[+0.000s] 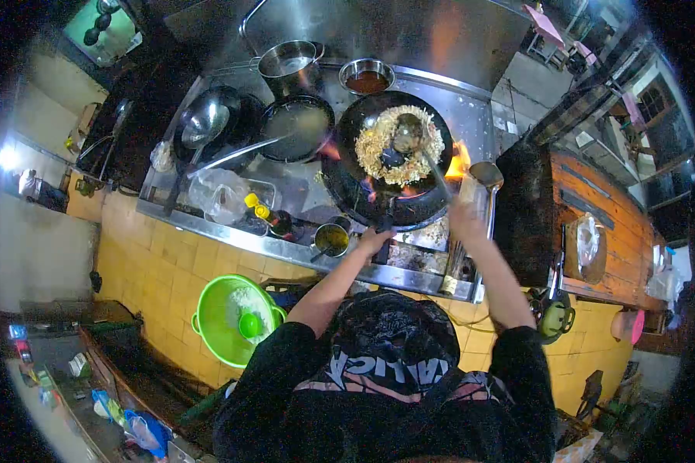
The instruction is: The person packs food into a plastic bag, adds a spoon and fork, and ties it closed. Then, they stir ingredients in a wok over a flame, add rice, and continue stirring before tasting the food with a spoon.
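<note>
A large black wok [347,189] sits over flames, holding a ring of pale brown, fine-grained food that looks like fried rice [374,147]. My left hand [373,242] is closed around the wok's handle [390,210] at the near edge. In my right hand [465,217], smeared by motion, is the long handle of a ladle [409,133]. The ladle's round bowl rests in the food, right of the wok's middle. Fire flares up beside the wok's right rim and shows beneath its near side.
Left of the wok stand a dark pan [297,127] with liquid, a metal pot [287,65] and another wok [206,123]. A bowl of reddish sauce [365,77] is behind. Near the front edge are a yellow-capped bottle [270,216] and metal cup [332,238]. A green tub [218,339] stands below.
</note>
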Demonstrator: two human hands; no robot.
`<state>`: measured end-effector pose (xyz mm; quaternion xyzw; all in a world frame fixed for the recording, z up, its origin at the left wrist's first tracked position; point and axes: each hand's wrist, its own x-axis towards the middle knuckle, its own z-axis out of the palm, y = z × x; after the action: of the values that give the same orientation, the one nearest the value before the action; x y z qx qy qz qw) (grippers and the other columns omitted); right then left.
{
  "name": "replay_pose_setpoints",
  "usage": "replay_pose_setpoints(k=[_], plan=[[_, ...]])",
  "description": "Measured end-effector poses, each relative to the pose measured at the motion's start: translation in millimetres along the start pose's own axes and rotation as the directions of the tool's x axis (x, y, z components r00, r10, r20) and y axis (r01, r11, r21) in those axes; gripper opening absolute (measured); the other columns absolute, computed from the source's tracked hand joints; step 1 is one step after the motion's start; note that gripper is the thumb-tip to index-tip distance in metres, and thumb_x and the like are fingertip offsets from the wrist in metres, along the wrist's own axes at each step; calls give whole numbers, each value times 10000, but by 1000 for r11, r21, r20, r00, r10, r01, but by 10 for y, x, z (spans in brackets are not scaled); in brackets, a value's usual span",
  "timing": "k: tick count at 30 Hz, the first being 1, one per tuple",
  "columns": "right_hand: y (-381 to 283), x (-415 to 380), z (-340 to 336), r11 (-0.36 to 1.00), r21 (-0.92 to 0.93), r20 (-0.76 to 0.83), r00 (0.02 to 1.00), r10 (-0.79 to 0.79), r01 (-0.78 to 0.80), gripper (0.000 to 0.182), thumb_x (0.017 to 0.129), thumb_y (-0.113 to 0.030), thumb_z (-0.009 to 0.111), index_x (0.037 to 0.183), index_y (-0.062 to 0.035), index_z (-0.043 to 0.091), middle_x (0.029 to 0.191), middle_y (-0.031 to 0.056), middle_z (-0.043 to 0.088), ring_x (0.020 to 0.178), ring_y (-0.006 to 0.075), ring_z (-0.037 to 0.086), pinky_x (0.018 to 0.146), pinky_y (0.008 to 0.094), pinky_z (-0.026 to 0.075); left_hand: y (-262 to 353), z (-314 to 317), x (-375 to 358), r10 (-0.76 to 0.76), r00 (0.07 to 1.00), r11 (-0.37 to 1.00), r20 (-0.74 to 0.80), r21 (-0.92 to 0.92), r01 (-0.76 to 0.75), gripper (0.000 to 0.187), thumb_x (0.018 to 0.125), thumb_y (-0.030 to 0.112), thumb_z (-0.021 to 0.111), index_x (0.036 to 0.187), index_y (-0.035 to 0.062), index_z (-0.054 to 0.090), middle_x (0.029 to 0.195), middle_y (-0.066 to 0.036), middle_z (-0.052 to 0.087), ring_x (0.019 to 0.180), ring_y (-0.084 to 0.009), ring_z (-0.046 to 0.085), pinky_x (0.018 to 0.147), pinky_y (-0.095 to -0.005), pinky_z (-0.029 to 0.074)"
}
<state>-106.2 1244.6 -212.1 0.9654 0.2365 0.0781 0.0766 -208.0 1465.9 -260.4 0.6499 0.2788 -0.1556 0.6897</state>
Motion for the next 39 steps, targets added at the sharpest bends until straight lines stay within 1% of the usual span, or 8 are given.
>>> replay_pose_setpoints(k=[3, 5, 10, 14, 15, 17, 29, 39], plan=[[-54, -84, -457, 869, 483, 162, 964, -208, 107, 290, 879, -276, 439, 930, -2, 519, 740, 244, 592, 621, 318, 621, 543, 426, 501, 669, 367, -708, -311, 948, 907, -71, -322, 273, 266, 786, 245, 638, 871, 25, 516, 653, -75, 563, 556, -159, 550, 528, -291, 471], [217, -242, -1239, 871, 486, 289, 926, -241, 75, 268, 894, -250, 408, 1053, -51, 493, 732, 230, 596, 626, 333, 618, 561, 449, 498, 1098, 460, -1232, -94, 891, 329, 444, -831, 449, 148, 830, 154, 580, 849, 58, 468, 676, -78, 492, 576, -157, 499, 504, -294, 454], [244, -638, -1850, 972, 199, 378, 904, -197, 129, 440, 812, -121, 471, 1251, -136, 445, 664, 217, 560, 646, 352, 602, 552, 437, 480, 1062, 131, -1128, -139, 765, 406, 629, -668, 624, 167, 853, 158, 547, 809, 27, 453, 704, -64, 493, 587, -140, 488, 524, -267, 451], [197, -810, -1880, 971, 209, 353, 917, -188, 119, 508, 774, -42, 462, 1274, -108, 402, 712, 186, 593, 617, 328, 616, 551, 401, 512, 402, 292, -985, -295, 938, 836, 180, -427, 345, 114, 848, 167, 538, 784, 78, 507, 620, -24, 534, 517, -139, 529, 501, -283, 455], [164, -825, -1823, 975, 200, 339, 927, -160, 95, 514, 775, -36, 462, 1280, -109, 396, 753, 191, 591, 640, 331, 618, 557, 395, 515, 289, 419, -1268, 215, 966, 925, 146, -346, -154, 167, 844, 212, 544, 760, 68, 530, 590, -37, 540, 479, -163, 528, 490, -298, 463], [131, -922, -1751, 976, 205, 350, 927, -139, 69, 521, 776, -31, 463, 1285, -109, 389, 794, 196, 589, 663, 334, 621, 563, 390, 518, 784, 439, -1826, -284, 831, 741, 478, -440, 507, 166, 845, 218, 548, 783, 64, 544, 620, -54, 566, 509, -165, 545, 515, -296, 472], [574, -846, -1583, 949, 233, 213, 963, 163, -213, 499, 771, -75, 533, 1238, -242, 480, 825, 139, 581, 712, 311, 602, 599, 410, 508, 493, 312, -1392, -248, 870, 754, 425, -480, 449, 217, 815, 226, 582, 745, 31, 518, 581, -63, 534, 494, -176, 542, 462, -326, 468], [-26, -353, 105, 730, 630, 354, 935, 34, -265, 384, 899, -325, 413, 1083, 3, 487, 796, 307, 573, 774, 470, 556, 677, 498, 460, -137, 295, -135, 67, 996, 926, 57, -376, -41, 166, 843, 187, 563, 905, 52, 491, 699, -47, 548, 561, -142, 547, 512, -288, 456]])
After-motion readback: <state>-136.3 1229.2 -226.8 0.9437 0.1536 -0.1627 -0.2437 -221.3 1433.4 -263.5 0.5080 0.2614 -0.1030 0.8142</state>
